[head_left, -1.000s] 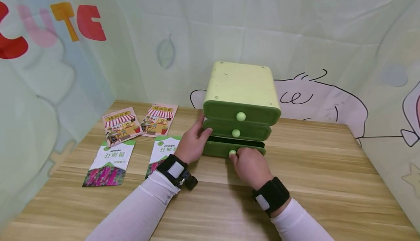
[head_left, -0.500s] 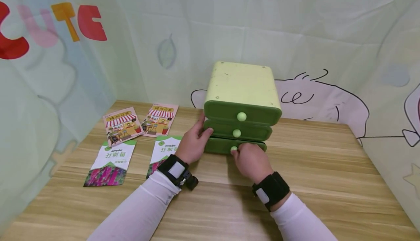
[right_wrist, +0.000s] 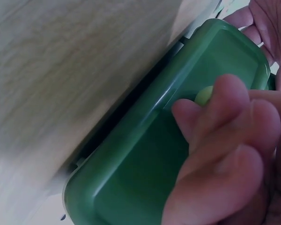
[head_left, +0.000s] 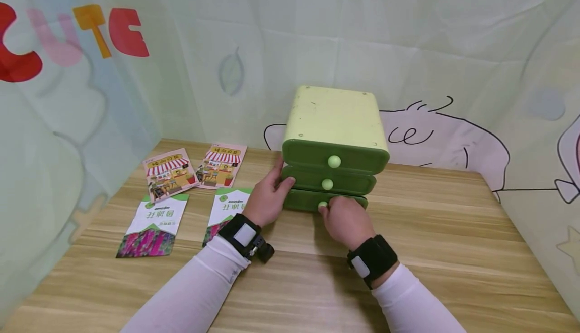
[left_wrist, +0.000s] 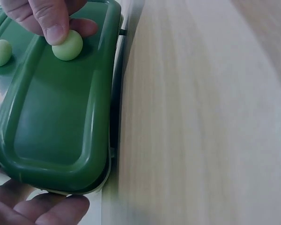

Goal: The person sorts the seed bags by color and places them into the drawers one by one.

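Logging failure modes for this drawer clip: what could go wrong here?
Pinch: the left hand rests against the cabinet, fingers close to the edge of the bottom drawer, so they could get nipped.
Slip: the right hand pinches only a small round knob, so its grip might slide off.

Head view looks down; close wrist views share the bottom drawer (left_wrist: pixel 56 112).

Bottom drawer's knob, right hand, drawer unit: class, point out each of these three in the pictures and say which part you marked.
Bottom drawer's knob (left_wrist: pixel 68 48): left wrist view, on its rounded front.
Right hand (head_left: pixel 348 222): head view, on the back of the hand.
Drawer unit (head_left: pixel 336 115): head view, on its cream top.
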A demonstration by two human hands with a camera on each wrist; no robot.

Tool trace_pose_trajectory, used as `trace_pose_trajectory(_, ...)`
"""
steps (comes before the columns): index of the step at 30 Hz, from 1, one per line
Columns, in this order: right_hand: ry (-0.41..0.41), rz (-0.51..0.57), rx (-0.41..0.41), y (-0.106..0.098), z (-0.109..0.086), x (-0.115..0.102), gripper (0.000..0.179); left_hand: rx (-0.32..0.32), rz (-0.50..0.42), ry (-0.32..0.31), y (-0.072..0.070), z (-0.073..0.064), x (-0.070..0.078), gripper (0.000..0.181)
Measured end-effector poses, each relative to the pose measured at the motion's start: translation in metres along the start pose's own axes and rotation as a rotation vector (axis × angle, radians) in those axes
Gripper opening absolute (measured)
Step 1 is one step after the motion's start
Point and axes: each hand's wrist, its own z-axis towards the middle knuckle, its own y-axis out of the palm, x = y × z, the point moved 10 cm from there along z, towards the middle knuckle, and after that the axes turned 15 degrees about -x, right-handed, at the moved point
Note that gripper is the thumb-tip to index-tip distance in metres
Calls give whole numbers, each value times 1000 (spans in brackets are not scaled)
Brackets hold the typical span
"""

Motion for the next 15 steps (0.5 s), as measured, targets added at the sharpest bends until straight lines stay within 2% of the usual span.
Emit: trace_pose_trajectory(15,3,-20,-18,1,5,-1,36,2,-3,0,0,-1,2,60)
